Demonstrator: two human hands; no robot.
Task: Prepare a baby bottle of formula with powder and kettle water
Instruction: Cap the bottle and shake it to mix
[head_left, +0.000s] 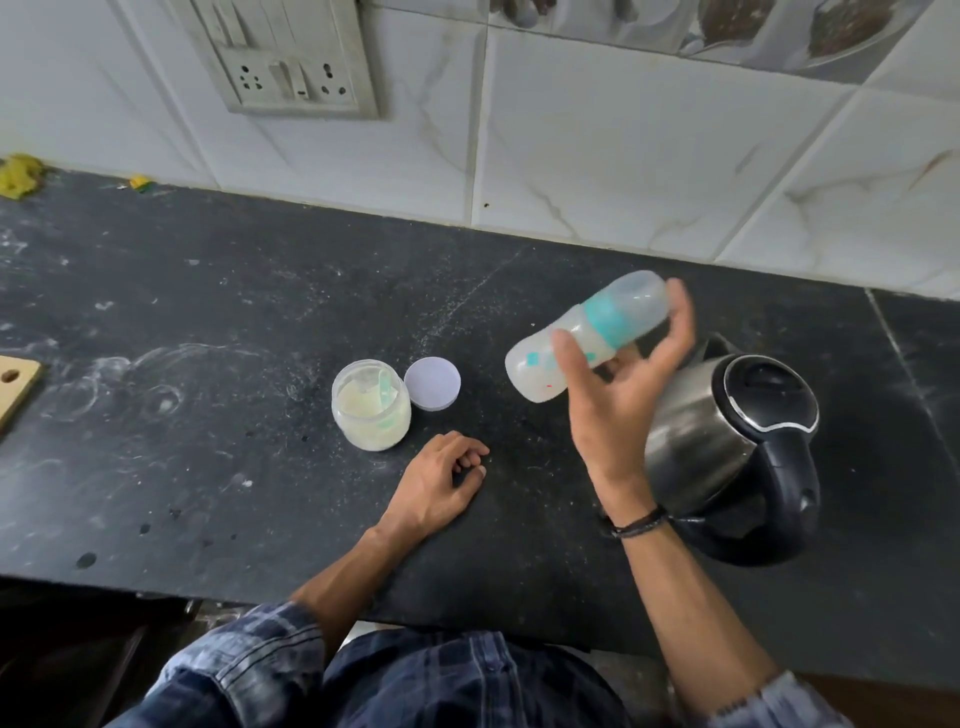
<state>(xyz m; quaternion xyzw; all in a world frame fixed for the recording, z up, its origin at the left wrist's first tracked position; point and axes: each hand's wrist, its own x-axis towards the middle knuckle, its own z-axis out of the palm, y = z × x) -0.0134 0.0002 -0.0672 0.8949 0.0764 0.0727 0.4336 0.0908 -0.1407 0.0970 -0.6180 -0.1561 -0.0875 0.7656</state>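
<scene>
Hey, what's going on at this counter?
A person is making baby formula. Their right hand holds the capped baby bottle tilted in the air. The left hand rests idle on the counter. The powder jar stands open, its lid beside it, and the kettle sits closed on the right.

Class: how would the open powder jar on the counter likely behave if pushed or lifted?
The powder jar looks squat, so it would probably slide rather than tip. It seems only partly filled, so likely light. Its lid lies beside it, so a knock could spill powder.
</scene>
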